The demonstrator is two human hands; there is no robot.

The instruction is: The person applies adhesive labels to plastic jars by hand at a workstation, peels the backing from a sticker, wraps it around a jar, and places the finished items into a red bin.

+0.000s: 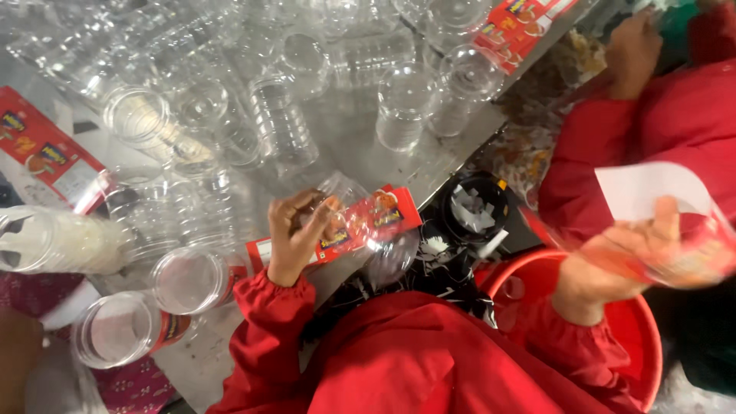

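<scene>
At the centre of the frame, the person's left hand (295,230) has its fingers curled around the mouth of a clear plastic jar (368,230) that lies on its side at the edge of a metal table (360,149). A red printed label (337,230) is wrapped around the jar. The jar looks light, thin-walled and slippery, likely to dent if squeezed; the stiffer rim seems the surest place to grip.

At the right of the frame, the right hand (640,245) pinches a loose red and white label sheet (659,195) between thumb and fingers. The sheet appears thin and floppy, and is blurred.

Many empty clear jars (284,126) crowd the upper left. A red tub (636,330) sits at lower right. Another person's hand (632,50) at upper right is cut off by the frame, so what it holds cannot be made out.
</scene>
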